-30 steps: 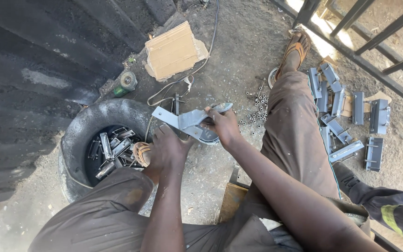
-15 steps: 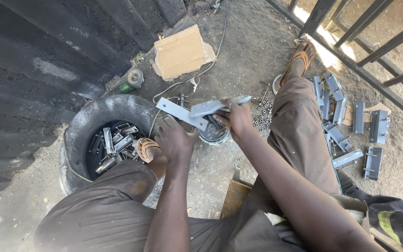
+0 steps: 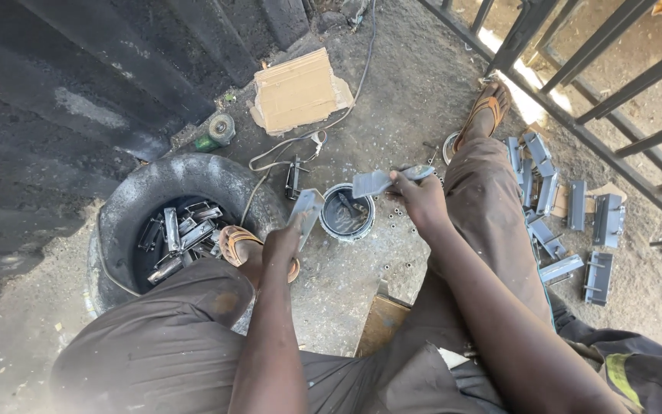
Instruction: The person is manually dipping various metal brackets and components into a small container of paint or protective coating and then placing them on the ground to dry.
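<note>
Hands held one grey metal piece each above the dusty ground at the middle of the frame. The left hand [image 3: 283, 244] was closed around the lower end of a flat grey metal plate [image 3: 306, 211], which stood up and leaned slightly, its top edge just left of a small round tin [image 3: 347, 215] holding dark liquid. The right hand [image 3: 421, 201] was clamped on one end of a second grey metal part [image 3: 381, 182], which lay nearly level and reached left over the far rim of that tin. The two pieces were apart, with the tin below and between them.

At centre left an old tyre [image 3: 166, 180] lay flat, with a heap of similar metal parts [image 3: 179, 234] inside its hollow. A sandalled foot [image 3: 237, 247] rested against the tyre's right side, just below the left hand. The other sandalled foot [image 3: 486, 109] was stretched toward the upper right, near a black barred gate [image 3: 599, 69]. To the right of that leg, a scatter of grey finished brackets [image 3: 568, 211] lay on the ground. A piece of cardboard [image 3: 298, 90] lay at upper centre, with a small green roll [image 3: 216, 132] to its left and a thin cable [image 3: 362, 69] running past it. Small nuts [image 3: 401, 222] dotted the ground right of the tin.
</note>
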